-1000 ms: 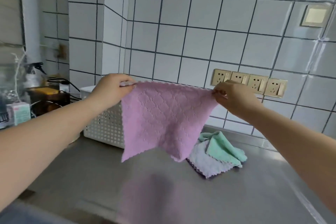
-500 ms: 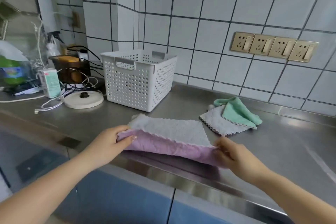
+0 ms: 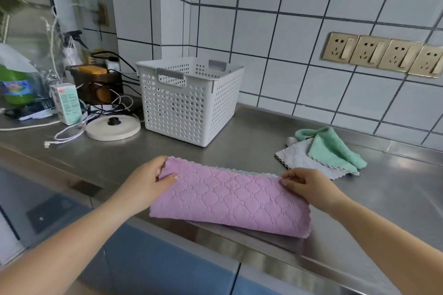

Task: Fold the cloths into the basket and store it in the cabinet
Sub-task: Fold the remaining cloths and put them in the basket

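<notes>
Early days on this one. Pink cloth (image 3: pixel 230 199) folded in half on the tabletop (image 3: pixel 259 134), just in front of the white basket (image 3: pixel 189 103) and hanging slightly past the front edge. Left hand (image 3: pixel 148 183) pinching the cloth's left far corner, thumb on top, fingers (image 3: pixel 161 161) curled round the edge. Right hand (image 3: pixel 309 187) pinching the right far corner between thumb and fingertips. One fold done, probably another to go before it fits the basket.

Still waiting to the right of the basket — a green cloth (image 3: pixel 333 151) lying on a grey cloth (image 3: pixel 294 158), both loosely bunched, not folded yet. Maybe a third something white poking out behind them, hard to say from here. Nothing visible inside the basket through the holes, though the bottom isn't really in view. So: no cloths in, basket not stored.

Blue cabinet (image 3: pixel 153 261) fronts below the tabletop, cut off at the frame bottom — doors look closed, no handle visible. Left of the basket, a tangle of cables (image 3: pixel 107 103) and a carton (image 3: pixel 68 105), too cluttered to sort out properly.
</notes>
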